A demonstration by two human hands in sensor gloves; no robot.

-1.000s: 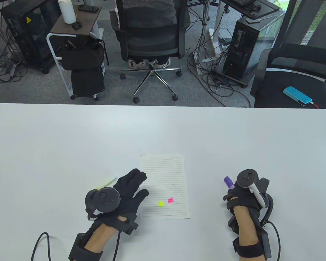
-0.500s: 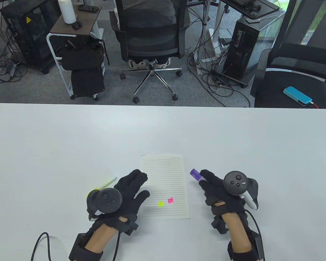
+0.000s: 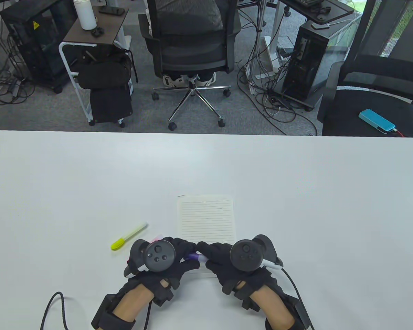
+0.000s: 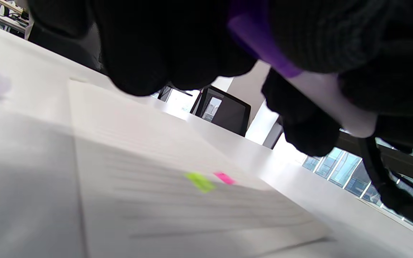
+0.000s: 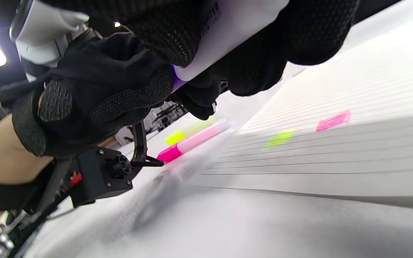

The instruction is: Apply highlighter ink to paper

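- Both hands meet over the near end of the lined paper (image 3: 206,220), low above the white table (image 3: 296,192).
- Left hand (image 3: 165,261): fingers curled round the purple cap end of the purple highlighter (image 3: 194,256). Right hand (image 3: 234,263): fingers wrapped round its white barrel. The wrist views confirm both grips.
- The pen lies roughly crosswise between the two hands, held clear of the sheet; its tip is not visible.
- Step in hand, as judged: uncapping. The grip on each end suggests the cap is about to be pulled off; whether it has started to part cannot be told.
- Next move calls for a straight pull apart along the pen's axis, then the right hand turning the tip down to a bare stretch of the sheet.
- Count of highlighters: three. The purple one in hand, a yellow highlighter (image 3: 128,235) lying on the table left of the paper, and a pink highlighter (image 5: 192,141) beside it, mostly hidden by the left hand in the table view.
- Count of ink marks on the paper: two, a yellow mark (image 5: 280,139) and a pink mark (image 5: 332,121), side by side. No purple mark shows.
- One sheet of paper.
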